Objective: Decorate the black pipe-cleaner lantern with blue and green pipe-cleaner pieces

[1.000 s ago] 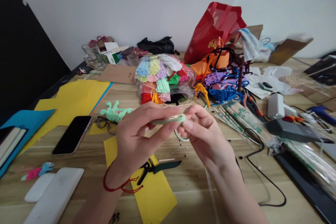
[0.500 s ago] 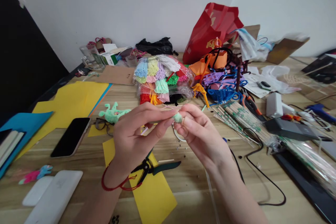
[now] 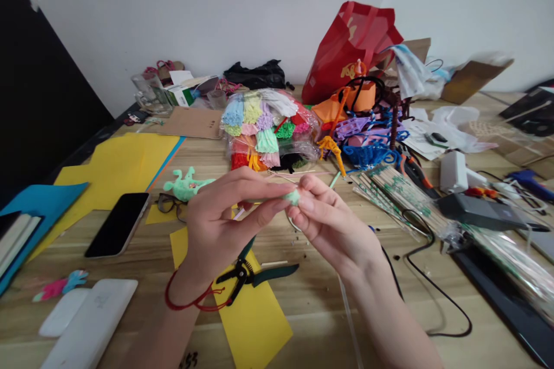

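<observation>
Above the middle of the table, my left hand (image 3: 227, 207) and my right hand (image 3: 340, 225) meet fingertip to fingertip. Pinched between them is a small mint-green piece of pipe cleaner (image 3: 293, 196), apparently coiled; the fingers hide most of it. Behind my left hand lies a mint-green pipe cleaner figure (image 3: 187, 185). Below my left wrist, green-handled pruning shears (image 3: 246, 272) rest partly on a yellow sheet (image 3: 255, 323). Beyond the hands sits a clear bag of pipe cleaner bundles (image 3: 266, 141) in many colours.
A phone (image 3: 119, 225) and white cases (image 3: 93, 320) lie at left, near yellow paper (image 3: 116, 164). At right are wrapped sticks (image 3: 402, 202), pliers (image 3: 415, 170) and a looping black cable (image 3: 433, 288). A red bag (image 3: 350, 52) stands behind a pile of colourful pieces.
My right fingertips have shifted slightly left, closer to my left fingertips, and cover more of the mint-green piece. Both hands keep their pinch; the table items stay put.
</observation>
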`<state>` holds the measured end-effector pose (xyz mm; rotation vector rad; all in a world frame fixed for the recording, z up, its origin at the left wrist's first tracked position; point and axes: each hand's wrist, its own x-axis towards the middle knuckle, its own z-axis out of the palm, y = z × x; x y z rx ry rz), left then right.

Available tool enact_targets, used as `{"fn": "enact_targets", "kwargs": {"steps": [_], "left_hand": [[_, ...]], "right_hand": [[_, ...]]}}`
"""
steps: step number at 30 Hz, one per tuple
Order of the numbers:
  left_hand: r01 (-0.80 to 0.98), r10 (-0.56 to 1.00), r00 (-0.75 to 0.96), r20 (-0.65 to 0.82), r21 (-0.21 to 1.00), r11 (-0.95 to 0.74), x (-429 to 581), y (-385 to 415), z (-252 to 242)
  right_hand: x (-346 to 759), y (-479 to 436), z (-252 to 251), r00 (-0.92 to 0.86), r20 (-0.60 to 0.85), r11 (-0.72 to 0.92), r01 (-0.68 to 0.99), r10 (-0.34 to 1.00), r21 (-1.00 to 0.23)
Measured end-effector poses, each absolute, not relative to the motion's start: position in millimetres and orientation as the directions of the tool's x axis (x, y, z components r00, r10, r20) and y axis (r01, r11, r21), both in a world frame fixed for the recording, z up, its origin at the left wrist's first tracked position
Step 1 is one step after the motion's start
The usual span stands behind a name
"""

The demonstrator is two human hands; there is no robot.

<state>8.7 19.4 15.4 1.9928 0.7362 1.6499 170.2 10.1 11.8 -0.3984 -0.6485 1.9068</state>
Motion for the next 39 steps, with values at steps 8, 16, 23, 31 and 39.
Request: {"fn": "enact_targets", "kwargs": {"steps": [8,16,23,31,39], "left_hand": [[0.081,0.700,0.135,0.701,0.696,-0.713,11.2,16.7,16.6],[0.101,0.694,0.118,0.710,0.687,-0.719,15.8,13.3,15.6],[0.219,0.718,0.082,0.691,0.690,-0.690,11.8,12.9,12.6],[0.338,0.833,0.076,0.547,0.772,-0.538,-1.0,5.7,29.8],[0.243,0.905,0.122,0.407,0.872,-0.425,-11.5,17.6,26.5]], "right_hand": [[168.5,10.1,14.0,-0.409,0.025,-0.326,-0.761,0.912,-0.561],[164.0,8.8,12.4,-0.313,0.019,-0.249,-0.790,0.950,-0.560],[164.3,12.1,7.1,-0.233,-0.008,-0.181,-0.733,0.972,-0.656],[167.3,24.2,0.6,-0.107,0.008,-0.064,-0.653,0.994,-0.755],[168.4,32.8,-1.7,-0.151,-0.067,-0.149,-0.642,0.986,-0.752]]}}
